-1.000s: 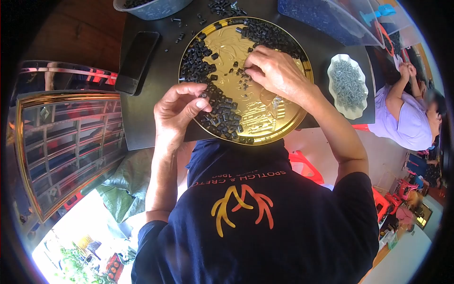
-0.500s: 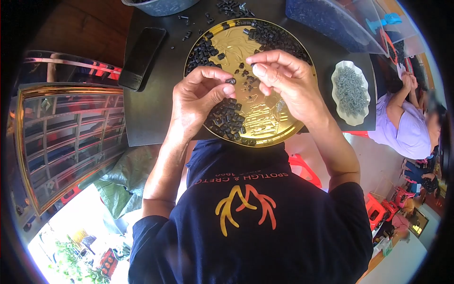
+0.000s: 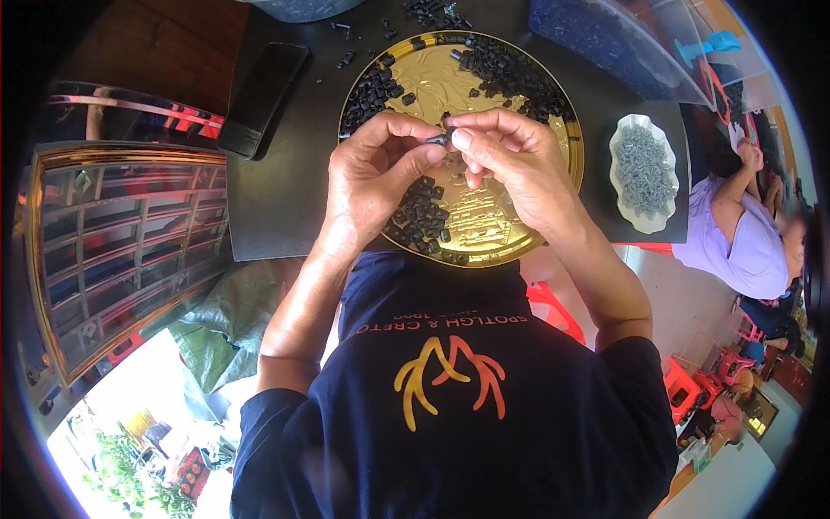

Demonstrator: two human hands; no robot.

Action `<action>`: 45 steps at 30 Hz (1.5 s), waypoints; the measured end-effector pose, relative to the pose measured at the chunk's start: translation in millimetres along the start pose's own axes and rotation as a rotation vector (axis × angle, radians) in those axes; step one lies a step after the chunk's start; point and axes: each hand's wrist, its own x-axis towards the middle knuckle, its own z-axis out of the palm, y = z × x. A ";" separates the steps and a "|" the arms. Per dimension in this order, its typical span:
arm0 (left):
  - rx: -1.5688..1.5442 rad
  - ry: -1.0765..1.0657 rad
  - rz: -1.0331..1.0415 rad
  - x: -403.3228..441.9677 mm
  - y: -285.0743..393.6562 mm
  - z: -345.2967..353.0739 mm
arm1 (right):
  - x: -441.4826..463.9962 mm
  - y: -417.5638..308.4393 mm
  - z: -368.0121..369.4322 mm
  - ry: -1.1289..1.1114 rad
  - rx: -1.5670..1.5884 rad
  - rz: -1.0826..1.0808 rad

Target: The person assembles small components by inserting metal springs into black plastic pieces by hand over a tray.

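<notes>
Above a round golden tray (image 3: 475, 203), my left hand (image 3: 372, 177) pinches a small black part (image 3: 438, 139) between thumb and forefinger. My right hand (image 3: 519, 164) meets it at the fingertips, its thumb and forefinger closed on a small dark piece (image 3: 450, 130) at the end of that part. The two pieces touch or nearly touch; the fingers partly hide them. Black cylindrical parts (image 3: 419, 221) lie in a heap at the tray's lower left, more at its upper left, and a pile of smaller black pieces (image 3: 510, 73) lies at its upper right.
A scalloped white dish (image 3: 643, 212) of small grey screw-like pieces stands right of the tray. A black phone (image 3: 264, 102) lies to the left. At the back are a clear plastic bin (image 3: 605, 52), a bowl (image 3: 307, 9) and loose black parts. Another person (image 3: 743, 225) sits at the far right.
My right hand has risen from the small pieces on the tray and moved left with one. My left hand has moved right and up, and the fingertips of both hands now meet.
</notes>
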 end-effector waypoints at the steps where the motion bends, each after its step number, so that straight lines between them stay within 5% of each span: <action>1: 0.013 0.001 0.008 0.2 -0.3 -0.1 | -0.4 0.7 0.9 0.005 0.010 0.000; 28: 0.118 -0.028 0.147 3.0 -5.6 -0.6 | -7.2 0.5 5.4 0.027 -0.062 -0.050; 45: -0.085 -0.012 -0.040 1.3 -0.9 1.4 | -1.3 -12.7 -6.4 -0.100 -0.136 0.037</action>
